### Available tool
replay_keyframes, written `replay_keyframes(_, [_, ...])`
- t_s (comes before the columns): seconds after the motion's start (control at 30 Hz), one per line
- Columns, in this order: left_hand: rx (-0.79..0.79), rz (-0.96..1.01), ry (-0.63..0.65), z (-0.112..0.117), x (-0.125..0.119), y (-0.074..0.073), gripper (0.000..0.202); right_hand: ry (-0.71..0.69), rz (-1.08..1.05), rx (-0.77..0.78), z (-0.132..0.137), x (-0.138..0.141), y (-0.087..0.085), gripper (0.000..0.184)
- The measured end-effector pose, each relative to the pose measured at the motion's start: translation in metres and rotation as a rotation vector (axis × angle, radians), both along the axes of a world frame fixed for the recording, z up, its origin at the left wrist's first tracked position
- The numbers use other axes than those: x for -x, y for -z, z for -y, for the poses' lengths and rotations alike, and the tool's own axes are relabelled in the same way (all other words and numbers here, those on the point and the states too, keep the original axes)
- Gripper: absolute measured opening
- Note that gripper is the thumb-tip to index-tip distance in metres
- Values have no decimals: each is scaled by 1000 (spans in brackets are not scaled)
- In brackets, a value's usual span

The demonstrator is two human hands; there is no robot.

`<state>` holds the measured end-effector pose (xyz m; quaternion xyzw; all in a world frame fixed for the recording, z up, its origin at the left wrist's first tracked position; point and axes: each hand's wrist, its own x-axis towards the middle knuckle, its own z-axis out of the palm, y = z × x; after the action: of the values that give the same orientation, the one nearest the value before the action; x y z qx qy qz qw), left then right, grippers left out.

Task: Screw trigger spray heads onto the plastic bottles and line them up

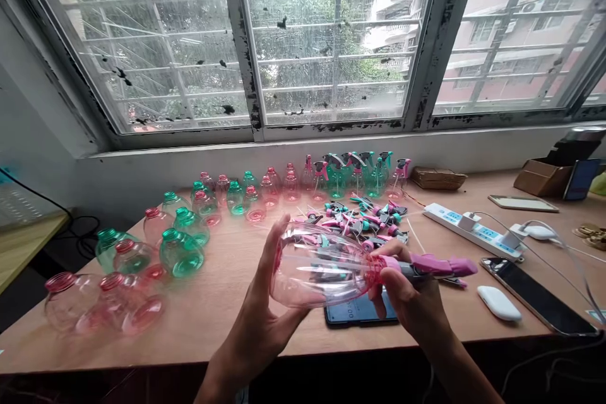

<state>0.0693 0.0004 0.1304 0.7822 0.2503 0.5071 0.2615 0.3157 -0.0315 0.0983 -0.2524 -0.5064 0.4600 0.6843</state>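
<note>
A clear pink spray bottle (322, 265) lies sideways in the air above the table's front, its base to the left. My left hand (265, 303) is wrapped round the bottle's body near the base. At the neck, my right hand (407, 297) grips the pink collar of the spray head (440, 265), whose grey and pink trigger part points right. The spray head sits at the bottle's mouth; how tightly it is screwed on I cannot tell. Behind the bottle spreads a pile of loose pink, green and grey spray heads (350, 218), partly seen through the plastic.
Open pink and green bottles (182, 252) stand at the left and back. Several bottles with spray heads (355, 177) line the wall. A phone (353, 312) lies under my hands. To the right are a power strip (473, 230), a white case (499, 303) and a dark phone (540, 297).
</note>
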Motion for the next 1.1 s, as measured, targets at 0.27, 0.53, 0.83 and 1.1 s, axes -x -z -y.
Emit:
replay_keyframes(0.27, [125,51,51,1,3,-5,107,60,25,29,4,-1,-6,22])
replay_keyframes(0.53, [53,-99,69,1,10,-2,127,87,85,79,8,-8,-14,28])
replay_keyframes(0.83, [167,-104,73,-1,9,-6,114,136,149,84,12,-8,-19,29])
replay_keyframes(1.1, [129,-25,103,1,2,-3,125,245,200,26,13,-8,-20,24])
